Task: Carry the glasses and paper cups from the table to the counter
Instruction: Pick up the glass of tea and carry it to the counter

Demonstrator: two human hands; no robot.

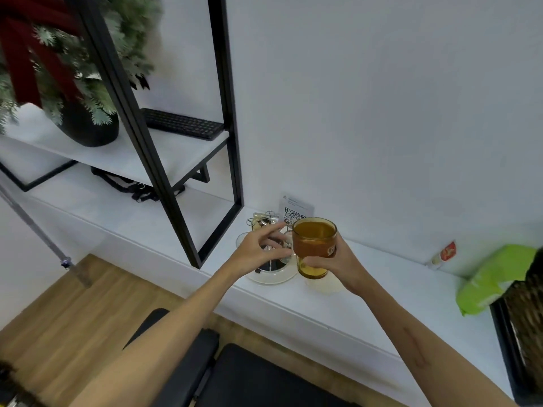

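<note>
The right hand (338, 259) gripped an amber glass tumbler (313, 247), fingers and thumb curled round its lower body. The tumbler was upright and appeared to be held just above the white surface (367, 292), near its back edge along the wall; whether its base touched the surface could not be told. A second amber form showed below it, possibly another nested glass, though this was not clear.

The left hand (261, 254) reached over a clear glass piece on a round clear tray (274, 277), just left of the tumbler. Its fingers were spread and lightly bent; whether it had closed on anything could not be told. A small wire and metal item (262, 223) stood behind the tray, with a white QR-code card (295, 211) leaning against the wall behind that.

Further right on the surface lay a green plastic packet (496, 277) and a small red-and-white sachet (445, 254), well apart from the hands. A black metal shelf frame (217, 177) stood at the left end.

Judgement: the delivery step was in hand, with the tumbler at the counter. The next move called for a level descent onto bare surface beside the tray, and release only once the base was seated. No paper cups were seen.
</note>
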